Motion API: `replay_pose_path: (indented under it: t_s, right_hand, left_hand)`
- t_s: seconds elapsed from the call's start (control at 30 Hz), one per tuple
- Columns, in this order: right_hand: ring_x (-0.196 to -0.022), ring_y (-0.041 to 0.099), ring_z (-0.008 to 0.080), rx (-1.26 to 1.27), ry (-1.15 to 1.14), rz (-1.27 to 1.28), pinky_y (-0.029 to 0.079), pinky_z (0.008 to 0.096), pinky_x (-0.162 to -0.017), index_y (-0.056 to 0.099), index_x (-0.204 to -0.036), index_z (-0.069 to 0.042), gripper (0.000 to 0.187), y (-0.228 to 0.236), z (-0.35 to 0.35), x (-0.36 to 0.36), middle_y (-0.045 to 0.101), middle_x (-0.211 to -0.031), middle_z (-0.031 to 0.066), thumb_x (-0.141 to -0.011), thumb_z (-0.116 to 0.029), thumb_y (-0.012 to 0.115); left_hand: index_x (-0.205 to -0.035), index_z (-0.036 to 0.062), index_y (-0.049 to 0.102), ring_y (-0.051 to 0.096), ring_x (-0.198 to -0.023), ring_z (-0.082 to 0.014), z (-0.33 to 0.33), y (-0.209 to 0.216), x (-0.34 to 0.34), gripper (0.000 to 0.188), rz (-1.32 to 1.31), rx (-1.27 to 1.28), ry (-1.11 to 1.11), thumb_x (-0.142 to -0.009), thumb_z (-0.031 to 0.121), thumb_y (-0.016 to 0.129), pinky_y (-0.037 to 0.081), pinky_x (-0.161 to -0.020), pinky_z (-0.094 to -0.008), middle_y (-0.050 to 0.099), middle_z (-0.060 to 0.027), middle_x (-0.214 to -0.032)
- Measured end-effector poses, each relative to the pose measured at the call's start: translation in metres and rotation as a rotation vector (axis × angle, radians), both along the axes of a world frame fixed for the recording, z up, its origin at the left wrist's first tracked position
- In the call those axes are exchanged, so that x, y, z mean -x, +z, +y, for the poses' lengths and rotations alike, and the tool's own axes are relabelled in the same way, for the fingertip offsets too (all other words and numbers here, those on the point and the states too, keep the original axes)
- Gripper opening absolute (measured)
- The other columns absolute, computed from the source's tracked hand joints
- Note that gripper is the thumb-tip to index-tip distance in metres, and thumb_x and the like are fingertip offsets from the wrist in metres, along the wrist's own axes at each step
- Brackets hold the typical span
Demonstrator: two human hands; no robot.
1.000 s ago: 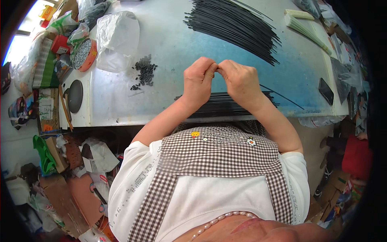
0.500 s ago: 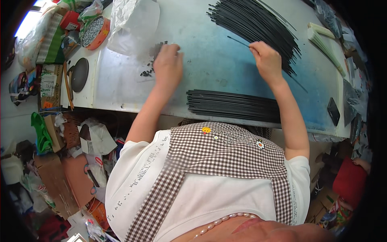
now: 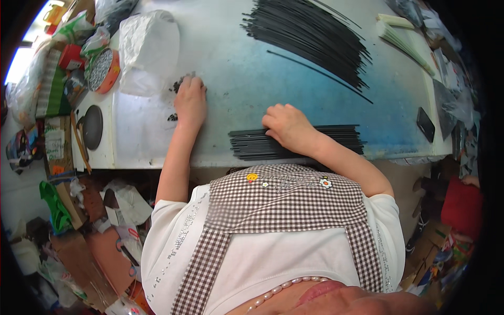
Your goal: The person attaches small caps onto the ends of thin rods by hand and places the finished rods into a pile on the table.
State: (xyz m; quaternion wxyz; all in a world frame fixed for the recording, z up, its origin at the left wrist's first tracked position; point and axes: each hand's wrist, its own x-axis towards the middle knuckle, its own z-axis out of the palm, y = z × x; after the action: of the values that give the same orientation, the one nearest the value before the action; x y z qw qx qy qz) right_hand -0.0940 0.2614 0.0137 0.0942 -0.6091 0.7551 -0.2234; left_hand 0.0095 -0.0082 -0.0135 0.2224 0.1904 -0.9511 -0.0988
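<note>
My left hand is over a small heap of short black tube-like pieces, fingers bent down and close together; its fingertips are hidden. A few more of these pieces lie by the wrist. My right hand rests at the near bundle of thin black rods, with curled fingers at the bundle's far side. Whatever its fingertips pinch is hidden. Farther off, a large fanned pile of black rods lies on the table, and a single black rod lies along its near side.
A crumpled white plastic bag stands beyond my left hand. At the left are a round tin of small grey pieces and a dark round disc. A phone and pale green strips lie at the right.
My right hand has let go of the rod, now beside the far pile, and come nearer to the near bundle. My left hand has lowered onto the small black pieces. The view has shifted.
</note>
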Motion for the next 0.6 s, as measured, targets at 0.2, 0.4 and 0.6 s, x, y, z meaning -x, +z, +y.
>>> replay_pose_path:
  t_s: [0.2, 0.4, 0.6]
  right_hand:
    - [-0.089, 0.061, 0.0312, -0.005, 0.037, -0.084, 0.05, 0.0431, -0.077, 0.061, -0.083, -0.007, 0.011, -0.009, -0.001, 0.009, 0.061, -0.088, 0.0105, -0.079, -0.013, 0.069]
    - [-0.08, 0.062, 0.0319, 0.277, -0.082, -0.033, 0.051, 0.0423, -0.068, 0.061, -0.095, -0.007, 0.012, -0.004, 0.0, 0.021, 0.059, -0.083, 0.01, -0.084, -0.01, 0.061]
    - [-0.066, 0.063, 0.0299, 0.397, -0.247, 0.101, 0.05, 0.0417, -0.055, 0.064, -0.108, -0.01, 0.024, 0.026, 0.011, 0.031, 0.058, -0.077, 0.0091, -0.086, -0.008, 0.058]
  left_hand:
    - [-0.094, 0.0022, 0.057, 0.06, -0.069, -0.0237, 0.025, 0.016, 0.016, 0.006, 0.161, -0.359, -0.034, -0.093, 0.008, 0.059, 0.048, -0.065, -0.0362, 0.063, -0.0122, -0.08]
    - [-0.1, 0.0032, 0.062, 0.057, -0.069, -0.0101, 0.045, 0.024, 0.045, 0.007, 0.171, -1.084, -0.204, -0.096, 0.008, 0.059, 0.046, -0.062, -0.0226, 0.063, -0.0023, -0.082]
    - [-0.103, 0.0025, 0.063, 0.059, -0.076, -0.0107, 0.063, 0.019, 0.045, 0.01, 0.23, -1.651, -0.131, -0.094, 0.008, 0.064, 0.045, -0.064, -0.0221, 0.063, -0.0039, -0.087]
